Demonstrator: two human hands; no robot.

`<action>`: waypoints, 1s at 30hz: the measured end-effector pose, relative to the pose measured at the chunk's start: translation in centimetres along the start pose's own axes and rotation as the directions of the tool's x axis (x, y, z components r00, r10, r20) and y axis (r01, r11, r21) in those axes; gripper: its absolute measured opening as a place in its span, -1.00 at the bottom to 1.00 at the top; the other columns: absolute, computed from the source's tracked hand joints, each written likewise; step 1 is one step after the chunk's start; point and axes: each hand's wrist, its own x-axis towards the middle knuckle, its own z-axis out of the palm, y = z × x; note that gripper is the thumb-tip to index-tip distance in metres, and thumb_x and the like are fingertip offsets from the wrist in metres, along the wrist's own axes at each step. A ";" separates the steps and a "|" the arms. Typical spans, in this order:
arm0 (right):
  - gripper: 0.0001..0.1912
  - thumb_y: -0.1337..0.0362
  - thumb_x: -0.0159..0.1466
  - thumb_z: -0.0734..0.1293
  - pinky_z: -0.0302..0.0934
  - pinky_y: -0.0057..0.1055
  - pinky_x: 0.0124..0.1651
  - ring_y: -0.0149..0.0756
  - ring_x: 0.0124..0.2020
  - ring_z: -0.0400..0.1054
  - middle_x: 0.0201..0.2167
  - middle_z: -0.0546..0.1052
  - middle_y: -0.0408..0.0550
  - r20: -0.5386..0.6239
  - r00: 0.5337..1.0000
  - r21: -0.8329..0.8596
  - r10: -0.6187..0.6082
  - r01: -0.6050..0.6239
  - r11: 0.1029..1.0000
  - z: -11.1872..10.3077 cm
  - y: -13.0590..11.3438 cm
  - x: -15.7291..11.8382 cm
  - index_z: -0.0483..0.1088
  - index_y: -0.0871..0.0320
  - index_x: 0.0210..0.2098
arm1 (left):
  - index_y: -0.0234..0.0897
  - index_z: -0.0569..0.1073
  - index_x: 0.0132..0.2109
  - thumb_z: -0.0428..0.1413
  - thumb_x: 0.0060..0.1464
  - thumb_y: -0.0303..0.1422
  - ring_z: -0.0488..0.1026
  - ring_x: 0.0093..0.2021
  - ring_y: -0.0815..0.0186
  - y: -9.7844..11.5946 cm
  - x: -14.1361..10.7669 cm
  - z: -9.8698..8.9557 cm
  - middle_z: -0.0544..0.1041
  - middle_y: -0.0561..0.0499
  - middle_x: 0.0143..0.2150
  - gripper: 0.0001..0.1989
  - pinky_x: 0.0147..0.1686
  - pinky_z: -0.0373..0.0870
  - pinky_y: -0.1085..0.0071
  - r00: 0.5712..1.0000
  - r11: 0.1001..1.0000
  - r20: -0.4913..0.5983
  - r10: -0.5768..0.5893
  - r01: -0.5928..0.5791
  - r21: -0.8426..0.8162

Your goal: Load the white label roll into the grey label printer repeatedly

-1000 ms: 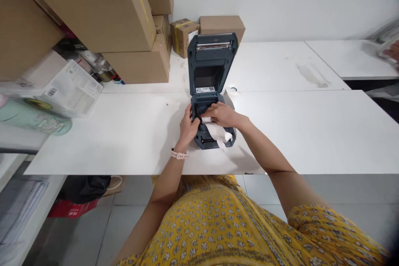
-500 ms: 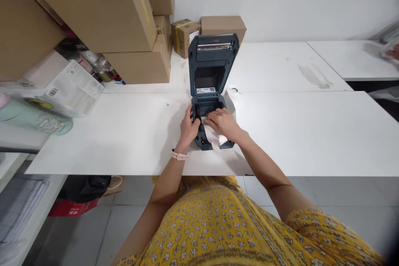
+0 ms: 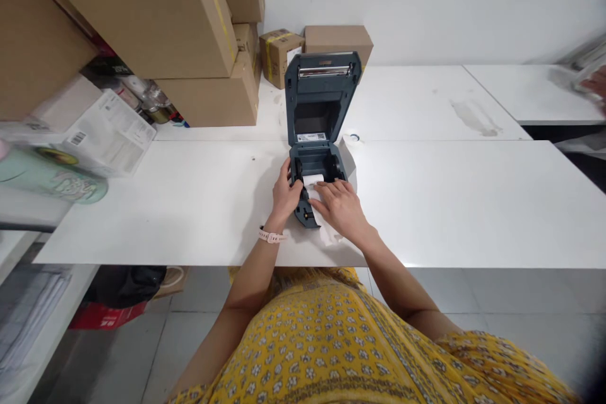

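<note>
A dark grey label printer [image 3: 307,151] stands on the white table with its lid [image 3: 322,95] tipped up and back. Inside its bay sits a small roll of white paper [image 3: 312,179], whose strip [image 3: 330,237] runs forward over the printer's front edge, its end crumpled. My left hand [image 3: 285,194] grips the printer's left side, thumb over the rim and fingers along the outside. Palm down, my right hand [image 3: 344,208] lies across the strip and the right part of the bay, fingers spread, thumb apart. It covers part of the paper.
Cardboard boxes [image 3: 142,19] are stacked at the back left, with smaller ones [image 3: 338,44] behind the printer. A mint green bottle [image 3: 57,177] lies at the left beside a white box [image 3: 111,132]. Loose white backing paper [image 3: 348,164] sticks out right of the printer.
My right hand has shifted toward me, uncovering the paper roll. The strip's loose end now reaches farther past the printer's front. My left hand stays at the printer's side.
</note>
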 end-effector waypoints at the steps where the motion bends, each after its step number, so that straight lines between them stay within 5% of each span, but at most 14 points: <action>1: -0.57 0.08 0.53 0.19 0.20 0.05 0.23 0.06 0.07 0.51 0.11 0.65 0.18 -0.027 1.000 0.005 0.009 -0.009 1.000 0.1 -0.4 -0.4 0.51 0.19 0.15 | -0.16 0.23 0.47 0.07 0.11 -0.49 0.39 0.40 0.07 -0.1 0.0 0.0 0.40 -0.08 0.44 -0.24 0.41 0.30 0.13 1.000 1.000 0.001 0.000 0.000 -0.008; 7: -0.56 0.15 0.53 0.18 0.11 0.10 0.43 0.04 0.32 0.40 0.31 0.50 0.21 -0.090 0.996 -0.040 0.005 -0.009 0.999 0.3 -2.2 -2.2 0.45 0.18 0.26 | -0.11 0.24 0.46 0.08 0.11 -0.49 0.42 0.38 0.10 -0.4 0.0 0.1 0.39 -0.05 0.45 -0.24 0.39 0.33 0.14 1.000 0.999 0.001 0.014 -0.014 -0.041; 12: -0.59 0.18 0.51 0.21 0.04 0.22 0.44 0.06 0.31 0.38 0.33 0.48 0.10 -0.108 0.994 -0.017 0.028 -0.030 0.999 0.2 -2.9 -3.2 0.42 0.02 0.29 | -0.13 0.24 0.46 0.07 0.11 -0.51 0.44 0.36 0.11 -0.4 0.0 0.2 0.38 -0.05 0.45 -0.24 0.38 0.34 0.16 1.000 0.999 -0.008 0.014 -0.015 -0.036; 18: -0.61 0.22 0.49 0.23 0.18 0.20 0.31 0.02 0.11 0.48 0.27 0.55 -0.01 -0.156 0.987 0.028 0.049 -0.045 0.999 0.4 -3.5 -3.7 0.45 -0.12 0.26 | -0.15 0.23 0.46 0.08 0.12 -0.50 0.40 0.39 0.07 -0.3 0.1 0.3 0.37 -0.09 0.46 -0.24 0.40 0.32 0.12 1.000 1.000 -0.007 0.000 0.000 -0.025; 30: -0.71 0.25 0.47 0.29 0.44 -0.05 0.06 -0.01 0.10 0.49 0.22 0.58 0.09 -0.249 0.968 0.105 -0.016 0.043 0.993 0.7 -4.7 -4.7 0.54 0.09 0.12 | -0.15 0.21 0.46 0.10 0.13 -0.47 0.36 0.41 0.05 -0.4 0.0 0.3 0.35 -0.11 0.46 -0.25 0.39 0.30 0.11 1.000 0.998 -0.002 -0.008 0.008 -0.062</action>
